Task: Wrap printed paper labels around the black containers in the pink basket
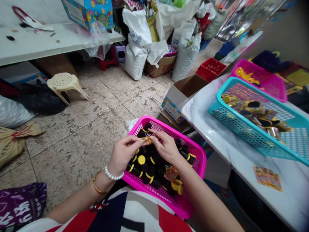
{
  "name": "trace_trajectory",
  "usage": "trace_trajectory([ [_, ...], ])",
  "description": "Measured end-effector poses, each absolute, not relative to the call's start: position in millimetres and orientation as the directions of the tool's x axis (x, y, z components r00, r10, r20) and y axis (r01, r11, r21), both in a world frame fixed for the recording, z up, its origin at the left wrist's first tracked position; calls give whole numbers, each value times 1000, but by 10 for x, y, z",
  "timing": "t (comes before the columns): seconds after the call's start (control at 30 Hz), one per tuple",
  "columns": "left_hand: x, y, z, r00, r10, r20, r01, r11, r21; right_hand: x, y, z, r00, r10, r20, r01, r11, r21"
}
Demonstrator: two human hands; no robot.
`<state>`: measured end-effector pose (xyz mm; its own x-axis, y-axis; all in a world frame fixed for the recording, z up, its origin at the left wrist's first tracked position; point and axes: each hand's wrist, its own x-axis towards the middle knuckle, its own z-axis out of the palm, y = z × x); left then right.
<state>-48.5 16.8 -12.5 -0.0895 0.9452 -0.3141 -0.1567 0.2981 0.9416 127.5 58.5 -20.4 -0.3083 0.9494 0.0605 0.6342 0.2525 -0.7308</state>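
The sole view looks from the head, forward and down (a wide one), with the pink basket (202,159) close below and floor (96,103) beyond.

The left hand (124,151) and right hand (166,145) are bare. Between seven and eight o'clock, the left wrist wears a bracelet (111,176) of round, white, pearl-like beads and, farther up, a slim, smooth, gold-coloured bangle (94,184). At six o'clock shows a top (140,207) in bold blocks of white, navy and red, with a dark bar across the white.
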Motion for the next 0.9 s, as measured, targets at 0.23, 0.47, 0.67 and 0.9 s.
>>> trace_trajectory([
  [0.23, -593, 200, -137, -125, 919, -374, -206, 345, 916, 909, 869, -335, -321, 947, -25, 882, 289, -373],
  [0.47, -651, 231, -150, -90, 899, -429, -333, 378, 864, 1134, 866, -283, -323, 940, 110, 692, 314, -650],
  [0.67, -531, 271, -139, -23, 873, -488, -346, 451, 823, 1475, 418, -89, -194, 971, -141, 215, -99, -972],
  [0.9, -227, 256, -105, 225, 836, -501, -332, 549, 767, 1566, 27, -16, -142, 971, -194, 26, -193, -981],
])
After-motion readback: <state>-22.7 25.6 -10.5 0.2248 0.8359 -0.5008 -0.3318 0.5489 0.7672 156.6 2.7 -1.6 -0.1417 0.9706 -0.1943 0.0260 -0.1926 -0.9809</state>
